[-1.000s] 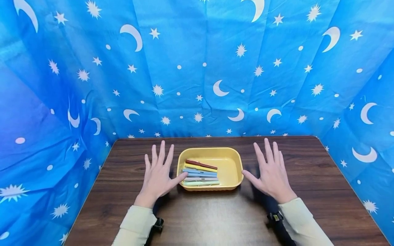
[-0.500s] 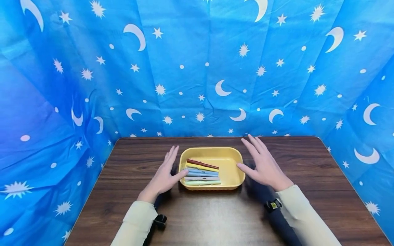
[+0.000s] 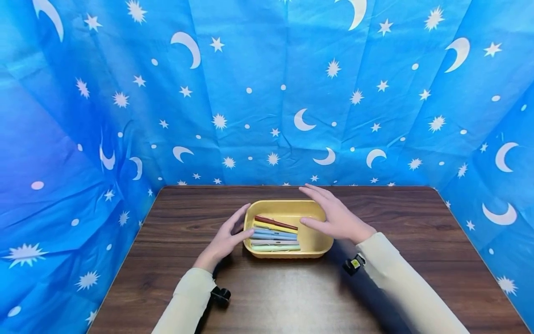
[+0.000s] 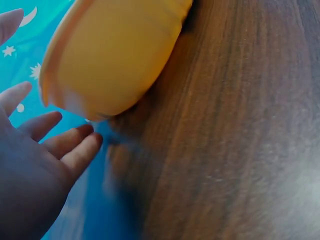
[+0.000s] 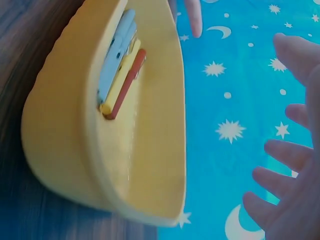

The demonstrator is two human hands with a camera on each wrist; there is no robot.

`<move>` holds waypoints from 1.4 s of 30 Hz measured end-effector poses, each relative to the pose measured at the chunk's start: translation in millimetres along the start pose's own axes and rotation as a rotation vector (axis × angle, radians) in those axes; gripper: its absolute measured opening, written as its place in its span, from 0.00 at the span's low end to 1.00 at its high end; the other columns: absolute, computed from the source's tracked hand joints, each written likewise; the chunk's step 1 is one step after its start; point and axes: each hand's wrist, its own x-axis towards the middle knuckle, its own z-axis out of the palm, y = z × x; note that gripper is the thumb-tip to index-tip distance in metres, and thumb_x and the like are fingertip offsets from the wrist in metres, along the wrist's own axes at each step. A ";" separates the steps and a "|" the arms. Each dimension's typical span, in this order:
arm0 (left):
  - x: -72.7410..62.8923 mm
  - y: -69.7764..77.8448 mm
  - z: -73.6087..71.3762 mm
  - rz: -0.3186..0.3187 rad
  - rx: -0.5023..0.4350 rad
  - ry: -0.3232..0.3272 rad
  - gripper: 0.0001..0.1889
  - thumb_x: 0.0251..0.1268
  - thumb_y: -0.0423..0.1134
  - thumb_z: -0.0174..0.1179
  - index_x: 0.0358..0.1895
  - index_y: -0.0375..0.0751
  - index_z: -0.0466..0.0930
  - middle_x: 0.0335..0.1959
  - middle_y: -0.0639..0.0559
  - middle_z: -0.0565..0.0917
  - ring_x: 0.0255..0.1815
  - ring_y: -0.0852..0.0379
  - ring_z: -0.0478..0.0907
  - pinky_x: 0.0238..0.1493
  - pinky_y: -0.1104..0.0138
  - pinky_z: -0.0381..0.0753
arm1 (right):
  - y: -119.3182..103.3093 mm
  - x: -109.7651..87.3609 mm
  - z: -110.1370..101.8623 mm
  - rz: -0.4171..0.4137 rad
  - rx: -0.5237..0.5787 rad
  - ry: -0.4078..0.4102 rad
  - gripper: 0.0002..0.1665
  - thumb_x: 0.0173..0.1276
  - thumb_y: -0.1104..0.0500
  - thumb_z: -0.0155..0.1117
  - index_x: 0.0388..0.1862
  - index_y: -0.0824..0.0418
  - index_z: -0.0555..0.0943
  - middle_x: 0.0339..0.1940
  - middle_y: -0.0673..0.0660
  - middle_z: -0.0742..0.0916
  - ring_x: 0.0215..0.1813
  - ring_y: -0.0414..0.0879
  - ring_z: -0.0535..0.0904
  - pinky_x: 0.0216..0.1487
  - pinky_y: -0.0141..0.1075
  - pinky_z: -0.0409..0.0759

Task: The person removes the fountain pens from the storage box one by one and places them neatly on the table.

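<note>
A yellow plastic basket [image 3: 315, 237] sits on the wooden table, long side toward me. Several pens lie side by side in its left half: a dark red pen [image 3: 273, 221], a yellow pen [image 3: 280, 227], blue pens [image 3: 277, 235], a greyish one and a pale green pen [image 3: 277, 248]. My left hand [image 3: 222, 241] is at the basket's left end, fingers extended and thumb tip overlapping the rim. My right hand [image 3: 340, 218] is above the basket's right part, fingers extended and thumb apart, holding nothing. In the right wrist view that hand [image 5: 292, 175] appears beside the basket [image 5: 55, 115], not touching it.
The dark wood table [image 3: 275, 297] extends around the basket to both sides and the front. Behind and beside it hangs a blue cloth [image 3: 258, 106] with white moons and stars. Each wrist wears a small black camera [image 3: 354, 263].
My right hand has moved left from beside the basket to over its right part. The left hand has turned, fingers moving right toward the basket's left end. The pens have not moved.
</note>
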 end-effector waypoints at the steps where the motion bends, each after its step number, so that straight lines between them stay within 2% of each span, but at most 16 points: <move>1: 0.2 -2.2 0.4 -0.005 -0.017 0.004 0.40 0.77 0.43 0.63 0.86 0.54 0.53 0.85 0.42 0.59 0.81 0.36 0.62 0.80 0.39 0.59 | -0.7 2.9 1.0 0.004 0.018 -0.010 0.49 0.72 0.36 0.68 0.85 0.49 0.62 0.84 0.56 0.66 0.84 0.57 0.60 0.78 0.63 0.66; 6: 0.7 -11.9 1.5 -0.046 -0.066 0.021 0.38 0.76 0.40 0.63 0.84 0.57 0.58 0.84 0.48 0.60 0.81 0.39 0.62 0.81 0.40 0.56 | -1.5 15.8 6.7 0.055 0.142 -0.063 0.48 0.74 0.38 0.67 0.85 0.51 0.61 0.83 0.51 0.68 0.83 0.53 0.64 0.79 0.58 0.67; 12: 0.6 -21.6 0.7 -0.020 -0.116 -0.001 0.39 0.72 0.31 0.61 0.83 0.54 0.61 0.85 0.47 0.58 0.84 0.39 0.56 0.82 0.42 0.54 | -0.8 29.6 11.0 0.108 0.246 -0.127 0.45 0.75 0.38 0.66 0.85 0.39 0.60 0.83 0.50 0.70 0.82 0.53 0.65 0.76 0.59 0.70; 16: -1.6 -24.1 0.4 -0.008 -0.179 -0.025 0.42 0.67 0.27 0.60 0.84 0.51 0.60 0.85 0.42 0.57 0.84 0.37 0.54 0.82 0.42 0.53 | -1.1 39.4 10.8 0.096 0.243 -0.176 0.45 0.75 0.39 0.66 0.85 0.41 0.61 0.81 0.51 0.72 0.81 0.53 0.66 0.76 0.59 0.71; 20: -1.3 -25.7 -0.4 0.003 -0.196 -0.030 0.44 0.65 0.24 0.60 0.84 0.48 0.58 0.84 0.38 0.59 0.84 0.37 0.55 0.82 0.44 0.54 | -4.1 50.9 11.3 0.081 0.229 -0.231 0.43 0.75 0.41 0.66 0.83 0.50 0.65 0.78 0.56 0.76 0.78 0.57 0.71 0.74 0.59 0.73; 23: 0.0 -27.5 -1.9 0.003 -0.197 -0.026 0.44 0.64 0.23 0.60 0.84 0.47 0.57 0.84 0.38 0.59 0.83 0.37 0.56 0.82 0.45 0.55 | -6.2 59.0 12.5 0.079 0.232 -0.269 0.40 0.75 0.44 0.67 0.81 0.53 0.68 0.77 0.59 0.77 0.74 0.60 0.75 0.73 0.59 0.74; 29: -1.1 -29.7 -4.3 -0.011 -0.202 -0.029 0.45 0.64 0.24 0.61 0.85 0.47 0.56 0.84 0.39 0.59 0.84 0.38 0.56 0.81 0.50 0.59 | -3.6 72.3 19.2 0.089 0.223 -0.354 0.36 0.76 0.48 0.66 0.78 0.58 0.71 0.74 0.61 0.80 0.73 0.61 0.77 0.71 0.56 0.77; 37: -0.2 -27.4 -5.8 -0.028 -0.223 -0.033 0.45 0.64 0.25 0.62 0.84 0.48 0.57 0.84 0.39 0.60 0.83 0.39 0.57 0.82 0.47 0.57 | -5.5 86.1 25.6 0.079 0.215 -0.449 0.33 0.76 0.56 0.67 0.77 0.61 0.73 0.71 0.66 0.81 0.70 0.63 0.79 0.70 0.55 0.78; 42: -0.3 -27.7 -5.4 -0.021 -0.232 -0.042 0.45 0.64 0.25 0.62 0.85 0.46 0.55 0.84 0.37 0.59 0.84 0.38 0.56 0.82 0.47 0.56 | -6.9 92.3 32.1 0.064 0.150 -0.511 0.30 0.75 0.59 0.68 0.74 0.63 0.77 0.69 0.63 0.84 0.65 0.60 0.83 0.66 0.50 0.82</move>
